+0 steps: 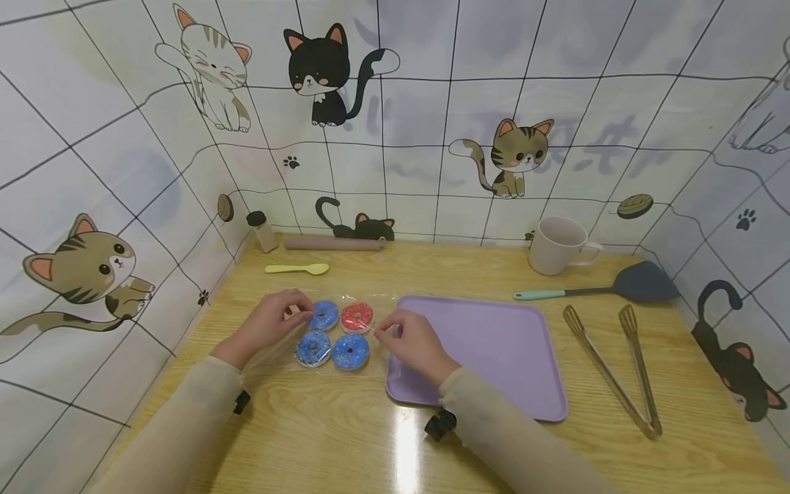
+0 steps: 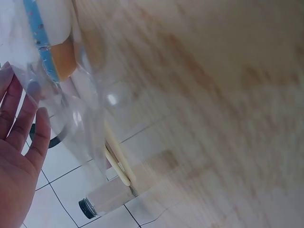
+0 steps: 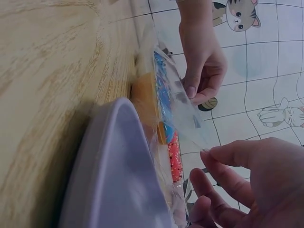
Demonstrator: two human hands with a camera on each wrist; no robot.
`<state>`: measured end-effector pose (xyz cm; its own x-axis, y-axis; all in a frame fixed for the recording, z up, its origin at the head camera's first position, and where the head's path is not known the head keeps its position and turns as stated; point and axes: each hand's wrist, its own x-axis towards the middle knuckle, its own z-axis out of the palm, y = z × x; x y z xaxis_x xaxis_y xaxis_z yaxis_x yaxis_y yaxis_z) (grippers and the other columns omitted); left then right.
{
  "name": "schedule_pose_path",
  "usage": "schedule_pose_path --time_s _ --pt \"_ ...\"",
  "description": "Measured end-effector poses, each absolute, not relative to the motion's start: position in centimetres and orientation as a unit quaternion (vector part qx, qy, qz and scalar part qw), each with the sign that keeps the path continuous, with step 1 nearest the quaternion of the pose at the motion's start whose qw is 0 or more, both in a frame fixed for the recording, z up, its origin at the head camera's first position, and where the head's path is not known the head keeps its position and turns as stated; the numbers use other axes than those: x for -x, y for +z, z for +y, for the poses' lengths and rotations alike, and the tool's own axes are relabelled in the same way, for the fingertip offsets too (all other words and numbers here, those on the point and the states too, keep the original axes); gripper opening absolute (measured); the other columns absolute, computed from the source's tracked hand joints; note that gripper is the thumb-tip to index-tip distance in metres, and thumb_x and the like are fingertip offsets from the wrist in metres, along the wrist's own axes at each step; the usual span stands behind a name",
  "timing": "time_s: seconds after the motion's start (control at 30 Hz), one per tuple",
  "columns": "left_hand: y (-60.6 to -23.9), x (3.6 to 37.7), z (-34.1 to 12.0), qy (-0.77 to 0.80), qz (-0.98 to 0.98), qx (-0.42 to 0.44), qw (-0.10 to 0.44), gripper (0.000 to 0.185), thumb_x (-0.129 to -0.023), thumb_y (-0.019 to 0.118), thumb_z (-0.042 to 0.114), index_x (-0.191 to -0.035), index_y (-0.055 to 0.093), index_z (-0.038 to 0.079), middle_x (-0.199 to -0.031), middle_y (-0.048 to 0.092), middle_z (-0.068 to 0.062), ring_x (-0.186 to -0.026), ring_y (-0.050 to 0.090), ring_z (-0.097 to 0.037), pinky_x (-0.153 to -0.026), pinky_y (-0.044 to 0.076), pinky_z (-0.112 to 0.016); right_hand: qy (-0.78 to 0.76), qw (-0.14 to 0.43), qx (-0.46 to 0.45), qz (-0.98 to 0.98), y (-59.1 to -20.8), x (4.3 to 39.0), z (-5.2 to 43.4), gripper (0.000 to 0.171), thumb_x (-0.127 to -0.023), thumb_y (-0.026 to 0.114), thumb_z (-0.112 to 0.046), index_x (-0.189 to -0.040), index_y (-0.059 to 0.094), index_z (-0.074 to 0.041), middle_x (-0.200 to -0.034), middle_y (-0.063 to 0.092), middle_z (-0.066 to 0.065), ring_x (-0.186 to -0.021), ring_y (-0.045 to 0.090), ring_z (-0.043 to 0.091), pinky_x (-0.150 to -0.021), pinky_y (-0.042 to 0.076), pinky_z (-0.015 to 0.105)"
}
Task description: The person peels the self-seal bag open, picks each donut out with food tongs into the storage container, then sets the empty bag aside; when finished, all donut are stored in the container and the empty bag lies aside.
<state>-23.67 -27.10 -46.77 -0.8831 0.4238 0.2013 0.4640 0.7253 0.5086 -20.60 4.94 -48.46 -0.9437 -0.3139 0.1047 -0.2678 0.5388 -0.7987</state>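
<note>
Three blue donuts (image 1: 350,352) and a red donut (image 1: 356,317), all with sprinkles, lie in a clear plastic bag (image 3: 195,130) on the table. My left hand (image 1: 275,318) pinches the film at the bag's upper left, beside a blue donut (image 1: 324,315). Between thumb and index finger, my right hand (image 1: 412,342) holds up the film near the red donut; its other fingers are loosely bent in the right wrist view. A lilac tray (image 1: 487,350) stands right of the bag, partly under my right hand and forearm.
Metal tongs (image 1: 617,377) lie spread at the right. Behind them are a turner (image 1: 642,283) with a mint handle and a pale mug (image 1: 557,245). A yellow spoon (image 1: 297,269), a rolling pin (image 1: 333,243) and a black-capped shaker (image 1: 262,231) sit at the back left, near the cat-patterned wall.
</note>
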Motion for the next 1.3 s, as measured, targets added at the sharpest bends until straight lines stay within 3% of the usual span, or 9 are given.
schedule_pose_path --time_s 0.2,0.43,0.6,0.83,1.03,1.17,1.3 --pt "-47.1 23.8 -27.3 -0.272 -0.93 0.246 0.036 0.007 -0.099 0.072 0.021 -0.097 0.075 0.015 -0.097 0.072 0.008 -0.093 0.066 -0.013 -0.079 0.054 -0.038 -0.492 0.01 0.16 0.856 -48.0 20.1 4.9 0.006 -0.094 0.076 -0.019 -0.096 0.079 -0.015 -0.093 0.071 -0.003 -0.068 0.054 0.01 -0.06 0.045 0.025" --pt "-47.2 23.9 -27.5 -0.259 -0.932 0.25 0.038 0.004 -0.099 0.072 0.017 -0.096 0.075 0.019 -0.097 0.072 0.006 -0.093 0.066 -0.014 -0.079 0.055 -0.042 -0.544 0.022 0.156 0.824 -47.6 19.7 5.2 0.011 -0.096 0.075 -0.021 -0.103 0.079 -0.014 -0.099 0.072 -0.003 -0.084 0.062 0.013 -0.068 0.052 0.026" --pt "-47.0 24.0 -27.6 -0.263 -0.932 0.246 0.039 0.003 -0.098 0.072 0.016 -0.099 0.075 0.017 -0.099 0.072 0.006 -0.093 0.066 -0.015 -0.08 0.054 -0.041 -0.514 0.032 0.186 0.837 -47.9 19.9 6.1 0.012 -0.096 0.074 -0.019 -0.105 0.079 -0.013 -0.103 0.072 -0.001 -0.079 0.059 0.013 -0.064 0.048 0.024" --pt "-47.0 24.1 -28.0 -0.29 -0.924 0.246 0.048 0.004 -0.1 0.071 0.022 -0.1 0.073 0.018 -0.099 0.072 0.007 -0.092 0.065 -0.013 -0.078 0.055 -0.04 -0.437 0.032 0.229 0.869 -49.1 20.4 7.4 0.018 -0.089 0.079 -0.013 -0.107 0.08 -0.011 -0.108 0.072 0.002 -0.071 0.055 0.009 -0.064 0.048 0.024" --pt "-46.6 23.6 -27.8 -0.3 -0.923 0.238 0.043 0.006 -0.101 0.07 0.021 -0.1 0.073 0.016 -0.098 0.072 0.007 -0.091 0.065 -0.012 -0.078 0.054 -0.039 -0.451 0.035 0.202 0.869 -49.2 20.4 6.5 0.012 -0.094 0.077 -0.031 -0.101 0.08 -0.022 -0.093 0.069 -0.007 -0.069 0.055 0.01 -0.059 0.046 0.025" --pt "-46.4 23.3 -27.1 -0.302 -0.925 0.227 0.03 0.003 -0.098 0.073 0.015 -0.1 0.075 0.013 -0.098 0.073 0.005 -0.093 0.066 -0.015 -0.08 0.054 -0.037 -0.453 0.03 0.174 0.874 -48.7 20.0 5.8 0.014 -0.089 0.081 -0.044 -0.092 0.078 -0.03 -0.081 0.064 -0.004 -0.067 0.054 0.013 -0.056 0.044 0.028" --pt "-46.7 23.3 -26.9 -0.295 -0.929 0.223 0.024 0.004 -0.098 0.073 0.018 -0.098 0.075 0.014 -0.1 0.073 0.005 -0.095 0.066 -0.016 -0.082 0.053 -0.038 -0.437 0.017 0.164 0.884 -48.5 19.7 5.3 0.018 -0.085 0.084 -0.048 -0.085 0.075 -0.033 -0.08 0.065 -0.002 -0.065 0.055 0.013 -0.057 0.044 0.029"
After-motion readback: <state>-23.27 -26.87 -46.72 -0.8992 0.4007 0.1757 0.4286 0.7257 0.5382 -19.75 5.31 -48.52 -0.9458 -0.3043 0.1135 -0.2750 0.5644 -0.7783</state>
